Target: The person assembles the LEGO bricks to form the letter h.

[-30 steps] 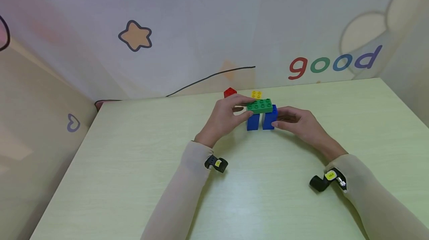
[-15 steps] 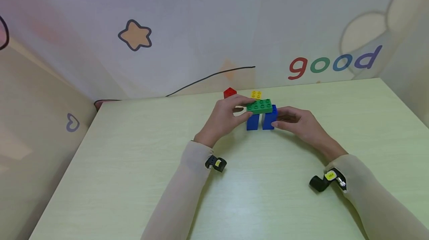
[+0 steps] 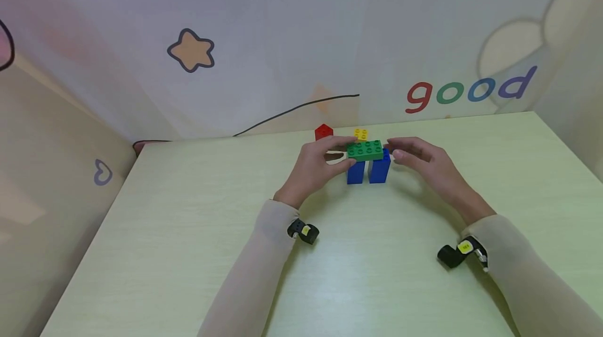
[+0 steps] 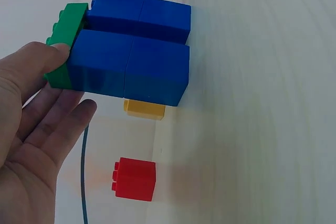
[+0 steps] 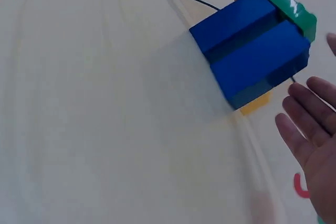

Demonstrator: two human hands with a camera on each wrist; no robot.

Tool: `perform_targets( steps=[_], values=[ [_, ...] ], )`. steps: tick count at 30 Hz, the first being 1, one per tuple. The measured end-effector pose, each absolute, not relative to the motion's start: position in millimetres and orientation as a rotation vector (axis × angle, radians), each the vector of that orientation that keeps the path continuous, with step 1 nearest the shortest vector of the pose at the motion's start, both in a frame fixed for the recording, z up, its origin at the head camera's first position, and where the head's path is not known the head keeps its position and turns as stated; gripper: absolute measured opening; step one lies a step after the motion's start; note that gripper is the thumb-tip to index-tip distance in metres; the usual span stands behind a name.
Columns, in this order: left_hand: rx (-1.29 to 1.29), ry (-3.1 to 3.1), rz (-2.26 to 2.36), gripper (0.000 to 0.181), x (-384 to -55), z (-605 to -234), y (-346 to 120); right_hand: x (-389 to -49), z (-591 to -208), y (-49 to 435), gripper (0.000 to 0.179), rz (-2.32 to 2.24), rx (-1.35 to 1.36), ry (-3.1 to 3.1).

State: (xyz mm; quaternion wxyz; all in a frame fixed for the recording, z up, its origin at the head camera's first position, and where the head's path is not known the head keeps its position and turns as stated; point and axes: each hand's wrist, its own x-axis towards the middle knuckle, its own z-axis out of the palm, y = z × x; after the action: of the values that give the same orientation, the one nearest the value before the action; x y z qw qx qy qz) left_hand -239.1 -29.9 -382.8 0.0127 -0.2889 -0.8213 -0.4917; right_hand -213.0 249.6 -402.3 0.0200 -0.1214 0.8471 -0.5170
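A green toy brick (image 3: 365,150) lies across the tops of two blue brick towers, the left tower (image 3: 355,172) and the right tower (image 3: 379,170), with a narrow gap between them. My left hand (image 3: 316,165) pinches the left end of the green brick between thumb and fingers. In the left wrist view each blue tower (image 4: 131,66) shows a seam between two stacked bricks. My right hand (image 3: 424,161) is beside the right tower's top, apart from it, with its fingers (image 5: 310,111) extended and nothing held.
Behind the towers stand a yellow brick (image 3: 360,134) and, further left, a red brick (image 3: 324,131), both near the table's back edge. A printed backdrop (image 3: 282,38) rises behind the pale table (image 3: 198,232).
My right hand has let go of the right blue tower and moved up and slightly away from it. The left hand keeps its pinch on the green brick, and the towers have not moved.
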Motion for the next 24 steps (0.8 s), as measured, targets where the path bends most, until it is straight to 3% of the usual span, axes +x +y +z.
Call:
perform_targets(
  steps=[8,24],
  values=[
    [-0.834,-2.57,-1.589,0.047,-240.2,-386.1,-30.9,-211.3,-386.9,232.6,0.049,-1.699,-0.412,2.641],
    [-0.814,-2.551,-1.682,0.045,-239.8,-387.4,-30.6,-213.5,-396.0,225.6,0.045,-1.762,-0.439,2.672]
  ],
)
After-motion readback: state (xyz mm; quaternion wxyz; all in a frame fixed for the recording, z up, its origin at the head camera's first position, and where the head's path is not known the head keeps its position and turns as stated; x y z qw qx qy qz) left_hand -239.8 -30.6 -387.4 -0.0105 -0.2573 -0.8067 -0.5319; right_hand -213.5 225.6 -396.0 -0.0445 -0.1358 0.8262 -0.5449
